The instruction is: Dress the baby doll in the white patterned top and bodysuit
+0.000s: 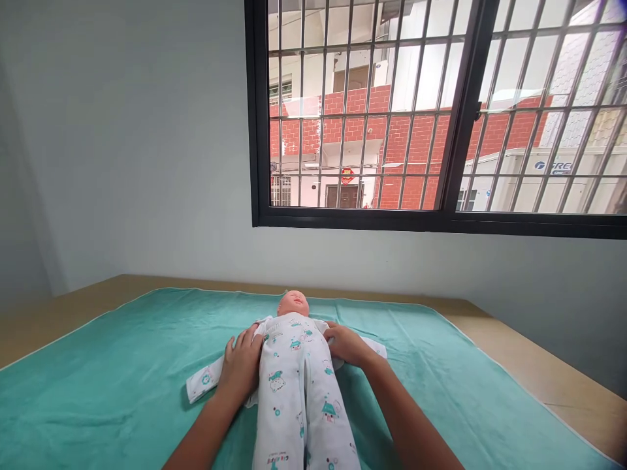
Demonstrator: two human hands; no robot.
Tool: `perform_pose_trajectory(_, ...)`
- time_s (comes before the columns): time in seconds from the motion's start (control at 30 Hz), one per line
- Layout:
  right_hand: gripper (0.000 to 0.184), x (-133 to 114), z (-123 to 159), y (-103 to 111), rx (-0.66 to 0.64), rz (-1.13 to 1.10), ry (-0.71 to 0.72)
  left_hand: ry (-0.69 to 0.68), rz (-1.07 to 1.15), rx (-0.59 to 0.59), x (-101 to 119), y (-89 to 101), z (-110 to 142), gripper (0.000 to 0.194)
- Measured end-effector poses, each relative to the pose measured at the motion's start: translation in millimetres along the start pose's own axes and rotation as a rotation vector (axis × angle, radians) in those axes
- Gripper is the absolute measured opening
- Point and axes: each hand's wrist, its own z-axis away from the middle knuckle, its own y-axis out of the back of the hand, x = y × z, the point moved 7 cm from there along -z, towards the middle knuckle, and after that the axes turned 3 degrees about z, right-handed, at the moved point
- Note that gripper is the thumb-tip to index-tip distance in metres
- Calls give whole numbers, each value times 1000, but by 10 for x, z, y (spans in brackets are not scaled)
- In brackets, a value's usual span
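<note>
A baby doll lies on its back, head toward the wall. White baby clothes with green and pink prints cover its body and legs; the long sleeves spread out to both sides. My left hand rests on the left side of the doll's chest, over the left sleeve, with its fingers stretched out. At the doll's other side, my right hand has its fingers curled at the edge of the clothes near the shoulder. Its fingertips are partly hidden, and the right sleeve shows behind the wrist.
A green cloth with a pale edge lies under the doll on a wooden table. Behind the table is a grey wall with a black-framed window. Metal bars cross the window.
</note>
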Motion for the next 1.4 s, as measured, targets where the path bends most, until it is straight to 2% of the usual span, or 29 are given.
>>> perform_pose_trajectory(0.1, 8, 6, 16, -21, 48, -122, 47, -22, 10, -14, -17, -54, 5, 36)
perform_pose_trajectory(0.17, 9, 31, 25, -40, 58, -149, 30, -26, 26, -19, -36, -79, 1, 37)
perform_pose_trajectory(0.5, 10, 64, 3, -75, 216, 10, -38, 9, 61, 12, 54, 4, 58, 33)
perform_pose_trajectory(0.8, 9, 32, 41, -62, 334, 59, -9, 10, 63, 109, 52, 119, 79, 27)
perform_pose_trajectory(0.97, 10, -9, 63, -80, 357, 130, 19, 27, 43, 118, 31, 106, 57, 23)
perform_pose_trajectory(1.23, 7, 20, 77, -94, 304, 209, 80, 81, 98, 88, -60, 70, 6, 20)
perform_pose_trajectory(1.3, 12, 41, 106, -60, 346, 214, 76, 74, 162, 108, -110, 97, 1, 20)
perform_pose_trajectory(1.4, 24, 31, 153, -30, 413, 194, 96, 78, 244, 167, -186, 152, 3, 32)
